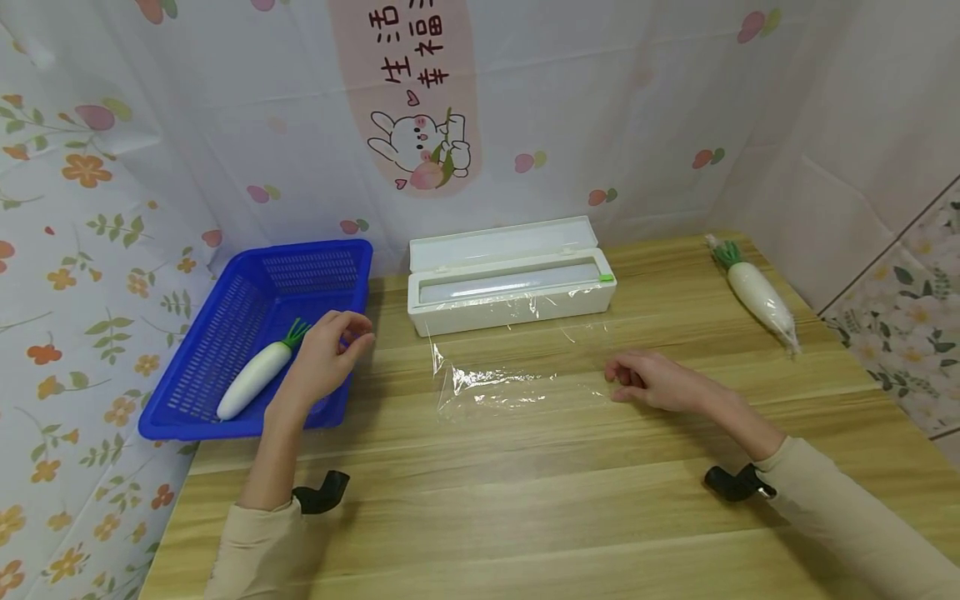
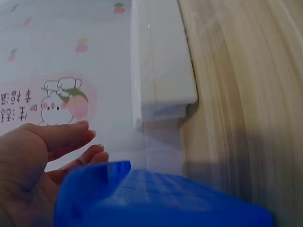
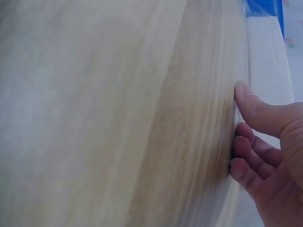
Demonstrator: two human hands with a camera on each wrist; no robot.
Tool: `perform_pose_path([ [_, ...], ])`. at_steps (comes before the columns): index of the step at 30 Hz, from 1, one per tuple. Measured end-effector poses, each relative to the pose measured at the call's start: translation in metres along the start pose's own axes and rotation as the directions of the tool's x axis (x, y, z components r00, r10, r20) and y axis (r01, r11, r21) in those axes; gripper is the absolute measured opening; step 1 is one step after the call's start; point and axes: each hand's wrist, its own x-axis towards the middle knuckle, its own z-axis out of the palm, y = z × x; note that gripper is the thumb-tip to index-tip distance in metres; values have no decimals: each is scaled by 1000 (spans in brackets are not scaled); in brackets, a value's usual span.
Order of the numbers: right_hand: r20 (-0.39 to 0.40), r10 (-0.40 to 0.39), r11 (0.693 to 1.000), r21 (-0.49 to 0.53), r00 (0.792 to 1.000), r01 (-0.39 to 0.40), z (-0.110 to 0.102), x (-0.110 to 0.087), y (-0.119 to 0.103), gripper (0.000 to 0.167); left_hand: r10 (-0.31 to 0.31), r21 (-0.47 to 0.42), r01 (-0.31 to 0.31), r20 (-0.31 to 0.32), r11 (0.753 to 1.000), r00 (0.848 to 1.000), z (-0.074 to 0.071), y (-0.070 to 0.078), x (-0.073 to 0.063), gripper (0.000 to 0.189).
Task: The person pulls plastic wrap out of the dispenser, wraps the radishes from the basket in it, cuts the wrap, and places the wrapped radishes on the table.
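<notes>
A sheet of clear cling film lies spread on the table in front of a white cling film dispenser whose lid stands raised. My right hand is at the film's right end, fingers loosely bent, fingertips down by the tabletop; the right wrist view shows its thumb apart from the fingers. My left hand hangs over the right side of a blue plastic basket, fingers loosely curled with nothing between them. Inside the basket, beside that hand, lies a white radish with green stalks.
Another white radish, wrapped in film, lies at the table's right back. A green slider sits at the dispenser's right end. Behind the wooden table hangs a printed cloth.
</notes>
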Motion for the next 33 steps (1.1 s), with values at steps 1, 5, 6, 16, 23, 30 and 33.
perform_pose_path([
  [1, 3, 4, 1000, 4, 1000, -4, 0, 0, 0, 19, -8, 2, 8, -7, 1000, 1000, -2, -3, 0, 18],
  [5, 14, 18, 1000, 13, 1000, -18, -1, 0, -1, 18, -30, 13, 31, -45, 999, 999, -10, -14, -2, 21],
  [6, 16, 19, 1000, 14, 1000, -19, -1, 0, -1, 18, -35, 13, 36, -54, 999, 998, -12, -16, -2, 22],
  [16, 6, -7, 1000, 14, 1000, 7, 0, 0, 2, 19, -136, 39, 139, -84, 989, 987, -27, -46, -8, 32],
  [23, 20, 4, 1000, 17, 1000, -4, -1, 0, 1, 18, -204, 61, 211, -97, 976, 974, -36, -69, -10, 36],
  [30, 33, 13, 1000, 22, 999, -14, -1, 0, 0, 18, -286, 76, 292, -75, 953, 955, -48, -92, -15, 45],
  [33, 34, 16, 1000, 24, 999, -17, -1, 0, 0, 17, -337, 87, 338, -29, 937, 941, -55, -101, -16, 51],
])
